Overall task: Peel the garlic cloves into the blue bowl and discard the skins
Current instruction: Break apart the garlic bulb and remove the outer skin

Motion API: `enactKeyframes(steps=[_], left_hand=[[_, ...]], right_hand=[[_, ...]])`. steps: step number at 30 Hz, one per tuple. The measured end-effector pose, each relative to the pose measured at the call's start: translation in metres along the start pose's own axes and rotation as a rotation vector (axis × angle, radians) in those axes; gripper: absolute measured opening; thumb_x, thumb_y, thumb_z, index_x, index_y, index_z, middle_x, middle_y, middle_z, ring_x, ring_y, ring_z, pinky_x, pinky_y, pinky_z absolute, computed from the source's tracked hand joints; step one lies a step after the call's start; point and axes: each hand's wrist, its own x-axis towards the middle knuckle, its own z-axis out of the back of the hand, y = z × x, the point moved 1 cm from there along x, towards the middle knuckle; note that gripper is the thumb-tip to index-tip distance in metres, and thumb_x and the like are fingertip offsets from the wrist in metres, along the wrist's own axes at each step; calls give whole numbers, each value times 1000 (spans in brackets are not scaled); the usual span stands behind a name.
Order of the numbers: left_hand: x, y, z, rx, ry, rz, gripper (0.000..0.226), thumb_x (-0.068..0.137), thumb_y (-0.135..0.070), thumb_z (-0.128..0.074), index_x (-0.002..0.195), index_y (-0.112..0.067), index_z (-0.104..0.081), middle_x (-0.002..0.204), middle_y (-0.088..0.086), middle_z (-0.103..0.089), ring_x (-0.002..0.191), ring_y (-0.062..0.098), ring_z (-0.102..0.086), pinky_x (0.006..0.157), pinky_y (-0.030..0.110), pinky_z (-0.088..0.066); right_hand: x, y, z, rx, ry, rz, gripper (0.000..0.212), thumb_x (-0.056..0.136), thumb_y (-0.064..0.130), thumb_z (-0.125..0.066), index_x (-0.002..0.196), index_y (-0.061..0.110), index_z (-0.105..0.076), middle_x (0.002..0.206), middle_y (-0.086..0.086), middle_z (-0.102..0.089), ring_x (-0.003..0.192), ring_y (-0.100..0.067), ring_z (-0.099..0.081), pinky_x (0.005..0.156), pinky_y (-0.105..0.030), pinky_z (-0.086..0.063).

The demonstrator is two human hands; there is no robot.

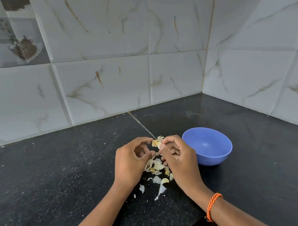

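We see both hands held close together above the black bench (59,177), just left of the blue bowl (207,146). The right hand (178,157) pinches a garlic clove (156,143) between its thumb and forefinger, its other fingers curled in beneath; loose papery skin sticks up from the clove's top. The left hand (131,160) sits just beside it with fingers curled, its forefinger tip touching or nearly touching the skin at the clove's left edge, and its thumb bent inward lower down; we cannot tell whether it truly grips the skin. A pile of garlic skins (157,169) lies on the bench directly under and between the hands, with a few scattered pieces trailing toward us. The bowl stands upright on the bench, right of the right hand, its near side partly hidden by that hand; the part of its inside that we see holds nothing. An orange braided band (212,206) circles the right wrist. Pale marbled wall tiles (104,80) rise behind the bench.
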Motion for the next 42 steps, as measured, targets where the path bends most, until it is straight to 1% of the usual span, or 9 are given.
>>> enactKeyframes(steps=[5, 11, 21, 26, 30, 34, 36, 39, 42], left_hand=[[-4, -6, -1, -292, 63, 65, 15, 100, -17, -77, 112, -25, -82, 100, -6, -83, 93, 16, -80, 84, 35, -64], [-4, -6, -1, -201, 11, 53, 7, 101, -26, -76, 102, -23, -83, 89, -7, -82, 81, 13, -80, 75, 35, -64], [-2, -1, -5, -108, -63, 63, 21, 105, -15, -69, 88, -23, -78, 78, -8, -79, 76, 15, -78, 77, 48, -65], [0, 0, -5, -311, 1, 140, 25, 108, 0, -60, 100, -13, -80, 88, 4, -82, 84, 22, -81, 82, 46, -66], [1, -1, -3, -335, 59, 159, 42, 101, 12, -57, 114, -20, -80, 104, 0, -83, 89, 25, -81, 79, 49, -65], [-2, -11, -2, -376, 125, 196, 29, 108, -12, -63, 121, -30, -82, 104, -1, -84, 83, 28, -82, 70, 45, -64], [-4, -14, -2, -307, 113, 146, 18, 108, -31, -67, 113, -30, -84, 94, -4, -83, 73, 24, -80, 63, 35, -59], [-2, -12, -1, -140, 63, 38, 20, 106, -38, -67, 100, -28, -84, 77, -14, -77, 62, 9, -71, 60, 19, -49], [0, -8, -2, -35, 46, 5, 20, 106, -45, -66, 103, -33, -82, 82, -18, -76, 68, 7, -71, 66, 25, -53]], right_hand=[[0, -2, -1, -33, 9, 28, 15, 107, 32, -65, 119, 23, -69, 100, 10, -78, 89, -11, -77, 69, -27, -64], [-2, -3, -2, -62, 41, 73, 14, 107, 32, -66, 110, 19, -71, 95, 14, -76, 85, -11, -77, 69, -31, -65], [-4, -3, -6, -76, 96, 110, 15, 110, 32, -60, 102, 20, -66, 90, 14, -74, 81, -12, -77, 70, -40, -64], [-3, 0, -3, -7, 72, 87, 12, 109, 26, -62, 104, 17, -67, 94, 13, -74, 85, -15, -77, 72, -33, -64], [-3, 1, -2, -50, 41, 129, 11, 106, 19, -68, 115, 23, -71, 107, 14, -72, 105, -14, -73, 80, -29, -63], [-3, -2, -5, -163, 20, 211, 29, 99, 7, -73, 121, 26, -72, 112, 15, -67, 105, -12, -71, 80, -32, -63], [-3, -3, -5, -185, 23, 243, 32, 99, 6, -73, 122, 27, -73, 113, 15, -66, 106, -13, -70, 81, -33, -63], [-2, -2, -3, -194, 19, 261, 31, 98, 6, -74, 121, 26, -73, 112, 15, -66, 105, -12, -69, 80, -32, -62], [-3, -1, -5, -192, 17, 233, 31, 96, 8, -76, 120, 25, -69, 109, 16, -66, 101, -10, -69, 77, -30, -62]])
